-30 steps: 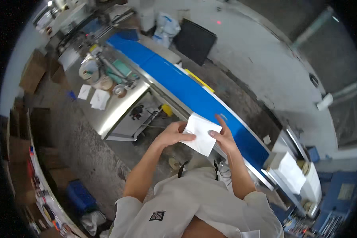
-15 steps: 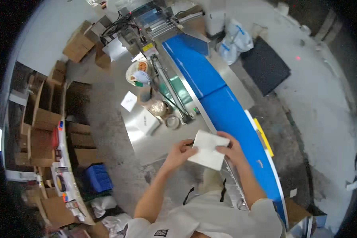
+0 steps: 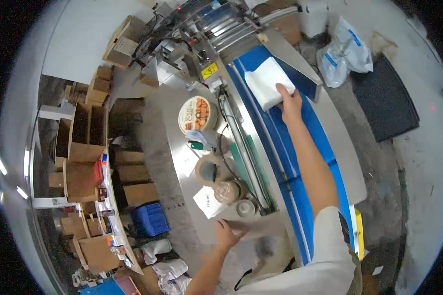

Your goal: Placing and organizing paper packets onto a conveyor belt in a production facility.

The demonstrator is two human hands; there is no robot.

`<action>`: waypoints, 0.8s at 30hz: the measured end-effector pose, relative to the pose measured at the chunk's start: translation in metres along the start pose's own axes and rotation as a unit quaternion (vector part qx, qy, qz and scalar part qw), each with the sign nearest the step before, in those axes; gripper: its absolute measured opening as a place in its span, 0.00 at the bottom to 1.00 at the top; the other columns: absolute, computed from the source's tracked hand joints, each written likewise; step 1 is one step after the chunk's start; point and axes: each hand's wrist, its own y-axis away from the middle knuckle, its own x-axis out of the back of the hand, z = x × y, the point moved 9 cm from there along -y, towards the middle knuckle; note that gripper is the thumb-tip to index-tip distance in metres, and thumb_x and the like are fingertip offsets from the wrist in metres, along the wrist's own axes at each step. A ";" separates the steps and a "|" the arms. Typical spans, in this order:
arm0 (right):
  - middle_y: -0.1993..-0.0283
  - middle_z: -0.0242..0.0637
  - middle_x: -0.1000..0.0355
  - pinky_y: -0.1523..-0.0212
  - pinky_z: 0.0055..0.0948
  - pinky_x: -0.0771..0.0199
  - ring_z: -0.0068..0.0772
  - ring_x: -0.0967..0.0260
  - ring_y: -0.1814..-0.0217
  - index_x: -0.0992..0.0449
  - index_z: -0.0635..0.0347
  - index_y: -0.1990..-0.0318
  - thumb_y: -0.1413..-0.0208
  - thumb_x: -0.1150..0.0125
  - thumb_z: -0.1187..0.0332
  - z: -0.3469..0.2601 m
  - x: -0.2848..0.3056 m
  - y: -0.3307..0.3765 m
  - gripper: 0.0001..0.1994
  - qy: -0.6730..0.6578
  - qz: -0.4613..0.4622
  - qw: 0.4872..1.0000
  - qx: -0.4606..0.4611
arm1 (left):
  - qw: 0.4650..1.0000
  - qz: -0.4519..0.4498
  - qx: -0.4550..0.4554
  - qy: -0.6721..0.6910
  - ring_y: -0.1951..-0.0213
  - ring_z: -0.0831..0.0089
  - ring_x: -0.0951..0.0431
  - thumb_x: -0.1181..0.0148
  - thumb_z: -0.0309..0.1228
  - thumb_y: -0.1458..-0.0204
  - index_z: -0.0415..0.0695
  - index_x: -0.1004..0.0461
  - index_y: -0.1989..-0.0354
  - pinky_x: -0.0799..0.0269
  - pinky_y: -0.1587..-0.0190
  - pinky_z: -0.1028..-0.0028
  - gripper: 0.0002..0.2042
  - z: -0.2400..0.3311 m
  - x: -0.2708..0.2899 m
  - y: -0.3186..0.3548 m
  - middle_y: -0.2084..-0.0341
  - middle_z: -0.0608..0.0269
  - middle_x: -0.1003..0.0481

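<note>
My right hand [image 3: 289,102] reaches far forward and holds a white flat packet [image 3: 268,82] against the blue conveyor belt [image 3: 300,162], close to the machine's metal rollers [image 3: 226,29]. The fingers grip the packet's near edge. My left hand [image 3: 227,233] rests on the near edge of the steel side table [image 3: 182,167], fingers curled over it, holding nothing that I can see. A white slip of paper [image 3: 207,200] lies just beyond that hand.
On the steel table stand a round printed tin [image 3: 198,113], tape rolls [image 3: 209,170] and a small jar [image 3: 245,207]. Cardboard boxes [image 3: 86,132] and a blue crate [image 3: 150,219] line the left. A white plastic bag [image 3: 343,51] and a black mat [image 3: 386,98] lie right of the belt.
Both hands held the white packet near my body before. Now the right hand alone has carried it forward onto the belt, and the left hand has dropped to the table edge.
</note>
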 end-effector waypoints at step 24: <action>0.44 0.44 0.31 0.48 0.41 0.23 0.44 0.30 0.44 0.34 0.66 0.41 0.42 0.43 0.64 0.080 0.001 -0.012 0.23 0.182 -0.128 0.973 0.062 | 0.996 0.023 0.074 -0.049 0.34 0.28 0.52 0.30 0.60 0.64 0.15 0.52 0.38 0.58 0.31 0.46 0.61 -0.009 -0.010 -0.011 0.38 0.19 0.48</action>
